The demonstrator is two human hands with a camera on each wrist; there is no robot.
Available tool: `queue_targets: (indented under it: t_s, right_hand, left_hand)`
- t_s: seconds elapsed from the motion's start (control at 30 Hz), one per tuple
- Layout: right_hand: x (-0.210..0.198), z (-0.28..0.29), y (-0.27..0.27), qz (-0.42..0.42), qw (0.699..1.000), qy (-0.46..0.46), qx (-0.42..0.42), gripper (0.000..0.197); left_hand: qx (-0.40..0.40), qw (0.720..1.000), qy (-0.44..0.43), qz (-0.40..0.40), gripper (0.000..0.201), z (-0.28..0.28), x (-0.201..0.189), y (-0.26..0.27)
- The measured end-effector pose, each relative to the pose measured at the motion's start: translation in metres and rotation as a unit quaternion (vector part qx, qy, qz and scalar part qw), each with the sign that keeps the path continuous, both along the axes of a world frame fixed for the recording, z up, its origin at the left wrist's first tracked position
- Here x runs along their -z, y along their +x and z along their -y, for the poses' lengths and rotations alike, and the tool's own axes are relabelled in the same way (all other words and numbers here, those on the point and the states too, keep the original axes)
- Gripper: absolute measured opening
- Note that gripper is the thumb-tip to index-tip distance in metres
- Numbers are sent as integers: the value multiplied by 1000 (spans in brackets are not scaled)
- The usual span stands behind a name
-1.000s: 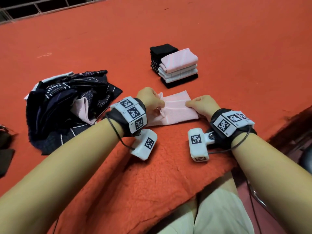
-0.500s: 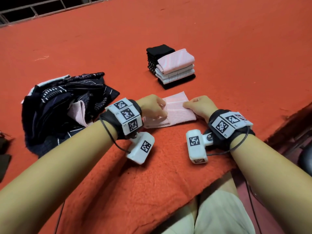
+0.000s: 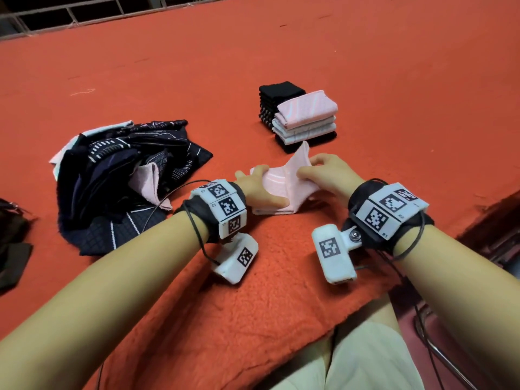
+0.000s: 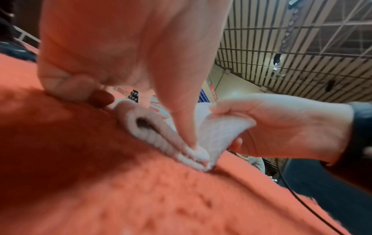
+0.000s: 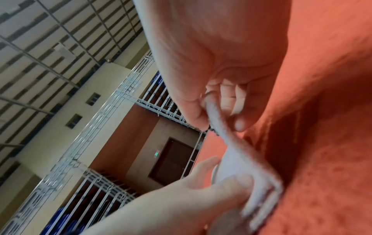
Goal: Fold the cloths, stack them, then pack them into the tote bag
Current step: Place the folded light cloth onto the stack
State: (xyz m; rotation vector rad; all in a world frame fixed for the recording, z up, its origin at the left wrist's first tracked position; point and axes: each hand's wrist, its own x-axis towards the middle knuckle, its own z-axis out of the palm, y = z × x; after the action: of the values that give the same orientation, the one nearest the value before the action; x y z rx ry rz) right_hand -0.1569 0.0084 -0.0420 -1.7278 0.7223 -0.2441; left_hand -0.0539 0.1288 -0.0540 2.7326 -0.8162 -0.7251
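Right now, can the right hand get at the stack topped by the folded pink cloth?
Probably yes: the stack lies just beyond the right hand over bare orange blanket. But that hand still pinches the half-folded pink cloth.

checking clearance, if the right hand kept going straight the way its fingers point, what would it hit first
Likely the left hand: the right hand points leftward across the pink cloth it pinches, and the left hand presses that cloth just beyond. Depth is unclear.

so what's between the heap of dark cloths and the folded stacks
Only bare orange blanket; nothing lies between the dark heap and the folded stacks. The head view shows that stretch plainly.
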Motion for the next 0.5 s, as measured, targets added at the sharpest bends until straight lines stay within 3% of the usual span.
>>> queue_targets:
  t_s: [0.17, 0.23, 0.37, 0.5]
  right_hand:
    - [-6, -25, 22, -34, 995, -84, -52, 21]
    - [-5, -32, 29, -57, 989, -117, -71, 18]
    - [-6, -45, 36, -79, 975, -181, -99, 13]
    - [-6, -54, 38, -83, 962, -236, -113, 29]
  left_hand:
    - [-24, 993, -100, -61, 112, -14, 0, 9]
    - [-38, 978, -166, -118, 97, -22, 1, 12]
    - [-70, 934, -250, -245, 42, -36, -6, 16]
    - [-133, 898, -284, -307, 27, -41, -10, 21]
